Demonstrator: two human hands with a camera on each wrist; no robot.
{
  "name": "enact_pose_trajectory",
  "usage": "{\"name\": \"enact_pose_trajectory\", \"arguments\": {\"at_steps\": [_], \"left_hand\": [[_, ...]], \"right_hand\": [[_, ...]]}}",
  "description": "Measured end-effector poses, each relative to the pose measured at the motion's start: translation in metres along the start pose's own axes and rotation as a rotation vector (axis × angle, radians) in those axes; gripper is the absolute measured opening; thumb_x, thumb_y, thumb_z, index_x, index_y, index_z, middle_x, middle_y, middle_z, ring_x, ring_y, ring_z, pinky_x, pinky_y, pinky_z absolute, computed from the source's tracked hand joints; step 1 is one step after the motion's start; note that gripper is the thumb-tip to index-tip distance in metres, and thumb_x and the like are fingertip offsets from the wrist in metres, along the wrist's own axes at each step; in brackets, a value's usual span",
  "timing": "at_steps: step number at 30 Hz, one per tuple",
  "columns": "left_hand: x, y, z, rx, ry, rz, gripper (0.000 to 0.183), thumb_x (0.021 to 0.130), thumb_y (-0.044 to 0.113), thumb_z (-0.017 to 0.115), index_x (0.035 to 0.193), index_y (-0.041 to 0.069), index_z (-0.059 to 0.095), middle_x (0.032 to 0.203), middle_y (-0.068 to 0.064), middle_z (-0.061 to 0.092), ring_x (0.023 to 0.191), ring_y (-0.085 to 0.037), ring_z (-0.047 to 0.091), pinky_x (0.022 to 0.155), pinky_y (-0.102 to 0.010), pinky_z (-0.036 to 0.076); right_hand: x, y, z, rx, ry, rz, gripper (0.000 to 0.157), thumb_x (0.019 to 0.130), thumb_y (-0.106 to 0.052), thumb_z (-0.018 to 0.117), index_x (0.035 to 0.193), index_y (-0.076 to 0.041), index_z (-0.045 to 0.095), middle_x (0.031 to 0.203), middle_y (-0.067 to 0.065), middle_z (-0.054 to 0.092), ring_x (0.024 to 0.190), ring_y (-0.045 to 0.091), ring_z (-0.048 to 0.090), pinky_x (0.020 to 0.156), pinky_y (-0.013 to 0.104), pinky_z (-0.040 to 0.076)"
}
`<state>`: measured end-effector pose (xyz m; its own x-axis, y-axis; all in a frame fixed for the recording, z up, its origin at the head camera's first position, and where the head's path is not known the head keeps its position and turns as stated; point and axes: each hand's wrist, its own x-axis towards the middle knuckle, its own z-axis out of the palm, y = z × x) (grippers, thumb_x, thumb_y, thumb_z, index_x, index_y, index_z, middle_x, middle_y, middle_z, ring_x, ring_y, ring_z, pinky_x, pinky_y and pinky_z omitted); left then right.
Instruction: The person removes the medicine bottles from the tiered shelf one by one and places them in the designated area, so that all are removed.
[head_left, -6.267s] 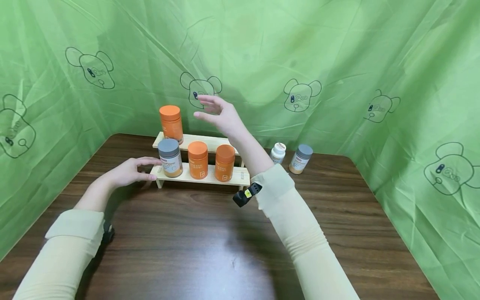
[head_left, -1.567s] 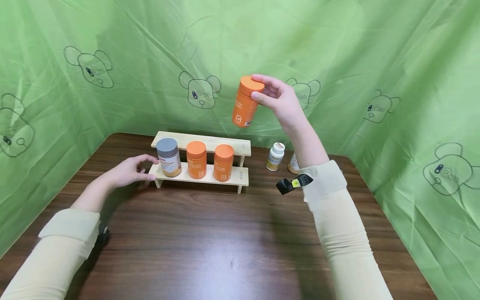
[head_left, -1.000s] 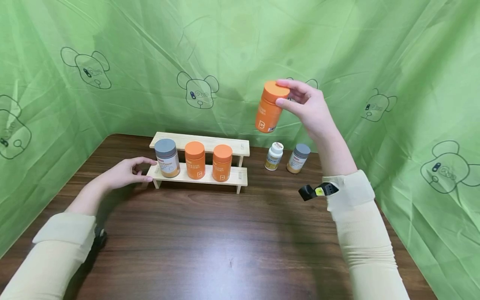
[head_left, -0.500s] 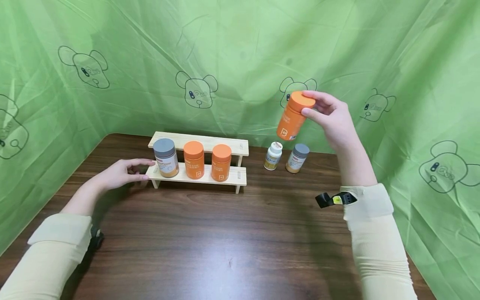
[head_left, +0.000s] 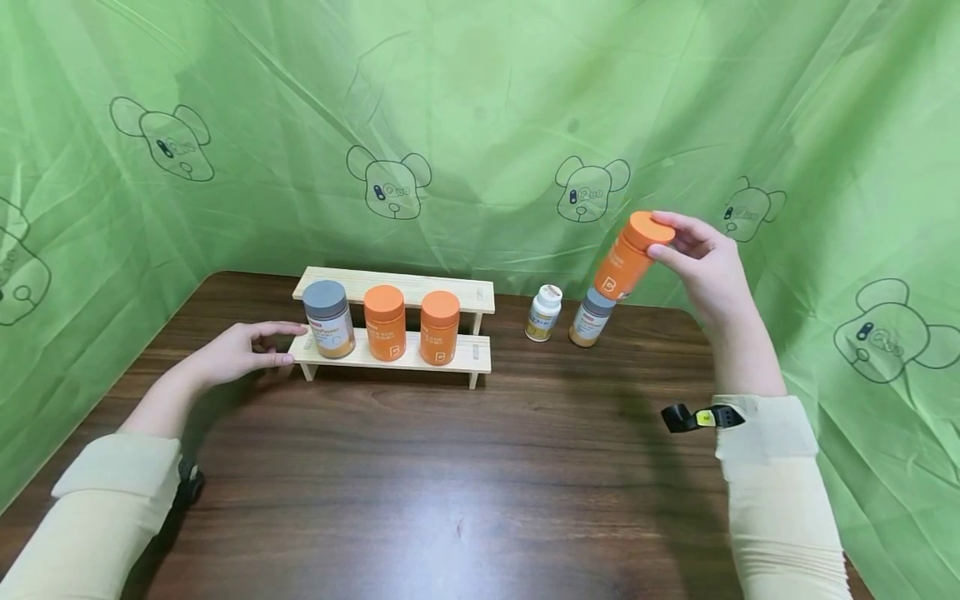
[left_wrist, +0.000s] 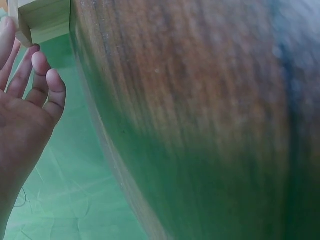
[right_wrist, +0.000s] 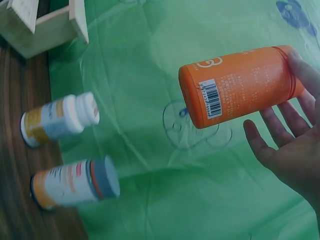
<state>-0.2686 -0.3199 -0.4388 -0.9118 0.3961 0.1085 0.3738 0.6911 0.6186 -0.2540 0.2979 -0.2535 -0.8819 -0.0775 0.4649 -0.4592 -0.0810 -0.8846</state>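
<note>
My right hand (head_left: 708, 262) pinches an orange supplement bottle (head_left: 624, 265) by its lid, holding it tilted in the air at the right. Its base overlaps the lid of a grey-capped bottle (head_left: 590, 321) in the head view. The right wrist view shows the barcode on the held orange bottle (right_wrist: 232, 85). At the left, my left hand (head_left: 234, 354) grips the end of a two-tier wooden rack (head_left: 480, 354), thumb in front and index finger behind. On its lower tier stand a larger grey-capped bottle (head_left: 329, 321) and two orange bottles (head_left: 385, 325).
A small white-capped bottle (head_left: 543, 315) stands on the brown wooden table (head_left: 420, 467), between the rack and the grey-capped bottle. The rack's upper tier (head_left: 397, 283) bears nothing. Green cloth (head_left: 480, 100) with bear drawings closes off the back and sides.
My right hand has taken the orange bottle off the rack's upper tier, carried it to the right, and lowered it lately. My left hand has stayed at the rack's left end.
</note>
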Motion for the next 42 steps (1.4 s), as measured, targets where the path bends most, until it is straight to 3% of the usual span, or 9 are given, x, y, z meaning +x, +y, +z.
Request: {"name": "enact_pose_trajectory", "arguments": {"at_steps": [13,26,42], "left_hand": [[-0.002,0.002,0.0,0.005,0.002,-0.007,0.05,0.086,0.034,0.069,0.131,0.02,0.055,0.071,-0.002,0.058,0.066,-0.013,0.051,0.056,-0.027,0.042],[-0.003,0.003,0.001,0.028,0.008,-0.003,0.05,0.086,0.034,0.069,0.132,0.019,0.055,0.068,-0.003,0.057,0.063,-0.013,0.051,0.055,-0.027,0.041],[-0.002,0.001,0.002,0.03,0.011,-0.001,0.05,0.087,0.034,0.068,0.132,0.02,0.054,0.068,-0.002,0.054,0.063,-0.014,0.048,0.055,-0.028,0.04]], "right_hand": [[-0.017,0.032,-0.05,0.033,0.037,-0.042,0.042,0.083,0.019,0.056,0.123,0.006,0.058,0.109,0.006,0.068,0.099,0.014,0.062,0.083,0.019,0.049],[-0.031,0.069,-0.082,-0.055,0.132,0.055,0.046,0.082,0.009,0.065,0.127,0.0,0.057,0.109,-0.001,0.068,0.1,0.009,0.061,0.082,0.016,0.049],[-0.039,0.117,-0.097,-0.152,0.271,0.145,0.051,0.082,0.004,0.069,0.131,-0.003,0.055,0.105,-0.011,0.067,0.099,0.003,0.059,0.083,0.012,0.044]]}}
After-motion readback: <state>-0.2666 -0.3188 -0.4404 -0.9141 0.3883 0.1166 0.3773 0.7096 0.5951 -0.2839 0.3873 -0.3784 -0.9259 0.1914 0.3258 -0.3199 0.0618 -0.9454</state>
